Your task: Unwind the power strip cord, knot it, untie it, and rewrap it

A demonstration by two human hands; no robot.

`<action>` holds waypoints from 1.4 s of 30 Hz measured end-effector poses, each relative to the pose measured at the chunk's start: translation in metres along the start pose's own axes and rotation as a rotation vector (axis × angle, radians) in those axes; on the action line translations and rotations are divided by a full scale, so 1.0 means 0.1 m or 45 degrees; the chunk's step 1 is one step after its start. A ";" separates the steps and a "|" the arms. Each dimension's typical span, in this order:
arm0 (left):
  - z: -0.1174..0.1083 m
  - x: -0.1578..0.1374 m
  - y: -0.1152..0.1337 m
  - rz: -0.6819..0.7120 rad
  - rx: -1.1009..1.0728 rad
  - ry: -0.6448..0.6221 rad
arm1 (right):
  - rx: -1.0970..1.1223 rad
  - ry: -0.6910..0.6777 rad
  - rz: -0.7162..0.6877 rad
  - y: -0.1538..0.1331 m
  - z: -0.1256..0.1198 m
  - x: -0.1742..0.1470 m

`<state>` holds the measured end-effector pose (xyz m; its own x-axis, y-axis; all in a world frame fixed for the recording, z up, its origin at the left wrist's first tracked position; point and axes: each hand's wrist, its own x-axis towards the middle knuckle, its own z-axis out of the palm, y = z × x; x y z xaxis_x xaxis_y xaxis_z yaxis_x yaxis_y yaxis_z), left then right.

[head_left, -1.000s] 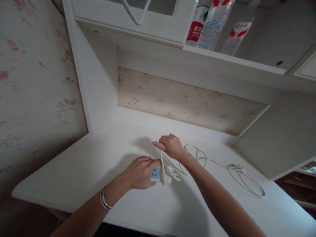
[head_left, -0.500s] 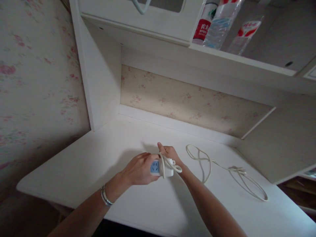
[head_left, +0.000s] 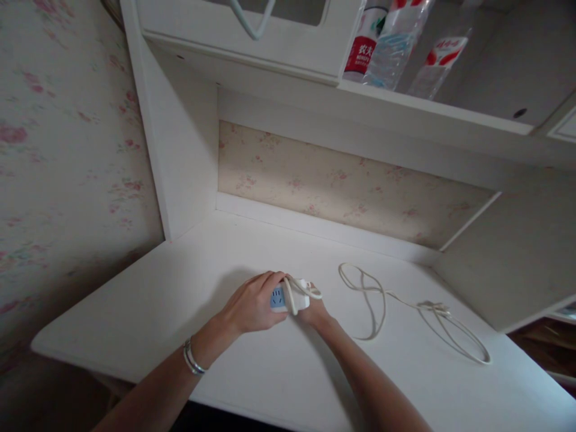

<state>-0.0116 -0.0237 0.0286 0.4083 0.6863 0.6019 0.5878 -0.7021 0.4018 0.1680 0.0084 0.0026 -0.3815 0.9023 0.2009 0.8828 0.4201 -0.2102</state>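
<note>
My left hand [head_left: 256, 303] is closed around one end of a white power strip [head_left: 300, 298] with a blue socket face [head_left: 278, 297], held above the desk. A few turns of its cream cord [head_left: 290, 297] loop around the strip's middle. My right hand [head_left: 316, 312] is behind and under the strip's right end. Its fingers are hidden there, so their grip does not show. To the right, the rest of the cord [head_left: 384, 300] lies in loose loops on the desk, ending in a bundled loop [head_left: 450, 330].
The white desk [head_left: 189, 288] has a side panel [head_left: 180, 150] on the left and floral wallpaper [head_left: 315, 168] behind. Overhead, a shelf [head_left: 432, 105] holds several plastic bottles [head_left: 391, 54] beside a cabinet door with a handle [head_left: 254, 24].
My right hand has gone from beside the strip's top, thumb up, to down behind and below it. The strip has moved slightly left and up in view. My left hand keeps its hold.
</note>
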 end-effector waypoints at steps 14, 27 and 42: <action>0.07 0.02 -0.15 -0.165 0.250 0.045 | -0.278 -0.055 0.155 -0.32 -0.07 -0.26; 0.07 0.03 -0.19 -0.259 0.366 -0.047 | -0.282 0.066 -0.041 -0.33 0.00 -0.35; 0.12 0.05 -0.08 -0.338 0.482 -0.273 | -0.507 0.176 -0.508 -0.39 -0.42 -0.31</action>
<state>-0.0062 -0.0127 0.0203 0.3215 0.8829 0.3422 0.8863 -0.4078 0.2194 0.1570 -0.0406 0.0450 -0.6900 0.6494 0.3196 0.7235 0.6319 0.2780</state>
